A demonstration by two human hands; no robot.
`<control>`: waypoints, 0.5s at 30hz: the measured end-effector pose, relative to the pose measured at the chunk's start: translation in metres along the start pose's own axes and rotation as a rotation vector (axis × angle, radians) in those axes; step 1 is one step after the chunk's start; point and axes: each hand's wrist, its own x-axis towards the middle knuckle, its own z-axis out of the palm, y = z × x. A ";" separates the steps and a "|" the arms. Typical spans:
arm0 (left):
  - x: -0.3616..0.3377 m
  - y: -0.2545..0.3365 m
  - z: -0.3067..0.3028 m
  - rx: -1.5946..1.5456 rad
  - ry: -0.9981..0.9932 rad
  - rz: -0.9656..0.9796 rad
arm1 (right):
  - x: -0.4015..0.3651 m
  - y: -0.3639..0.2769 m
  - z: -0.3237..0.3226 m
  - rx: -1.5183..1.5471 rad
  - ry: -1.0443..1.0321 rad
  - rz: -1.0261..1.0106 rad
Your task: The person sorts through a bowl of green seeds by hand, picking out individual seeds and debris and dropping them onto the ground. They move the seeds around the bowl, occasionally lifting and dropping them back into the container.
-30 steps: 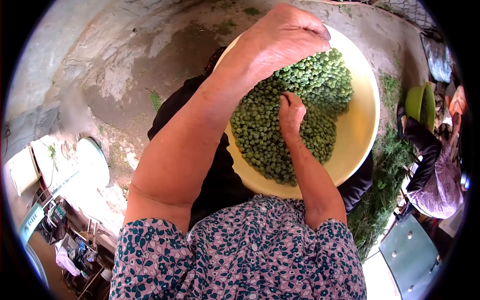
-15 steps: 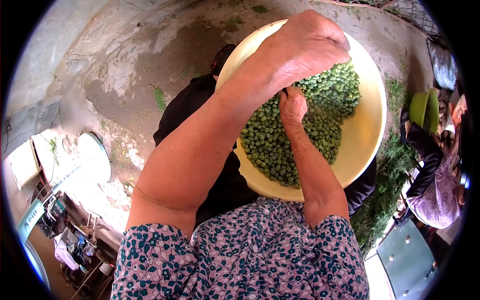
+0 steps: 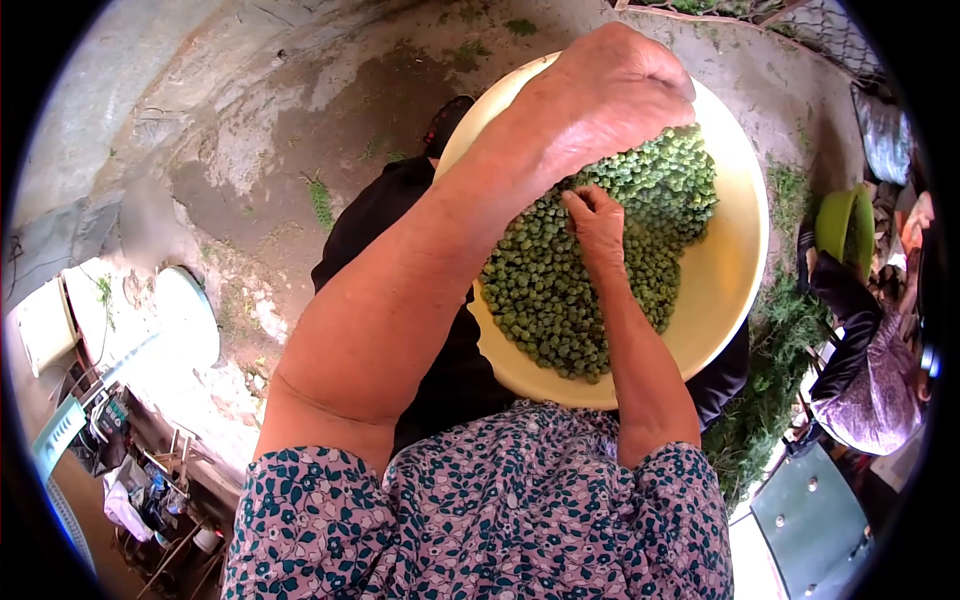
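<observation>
A pale yellow basin (image 3: 735,260) rests at my lap, holding a heap of small, round green berry-like pieces (image 3: 545,305). My left hand (image 3: 630,85) is raised over the far side of the basin, curled closed, its fingertips turned down and hidden from view. Lower down, my right hand (image 3: 600,225) is over the middle of the heap, with thumb and fingers pinched together close to the green pieces. Whatever either hand grips is too hidden or small to make out. My left forearm covers part of the basin's left side.
A green bowl (image 3: 838,225) stands at the right among piled items. Cut greenery (image 3: 775,370) lies right of my lap. A purple cloth (image 3: 875,400) and a grey-green panel (image 3: 812,515) are at the lower right. A round whitish lid-like object (image 3: 188,318) is at left.
My right hand has drawn slightly back and right, out from beside the left wrist, and its pinched fingers now show. The left hand is nearly still.
</observation>
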 end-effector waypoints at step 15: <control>-0.006 0.011 -0.022 -0.265 -0.160 -0.110 | -0.061 -0.048 -0.282 -1.280 0.981 -0.316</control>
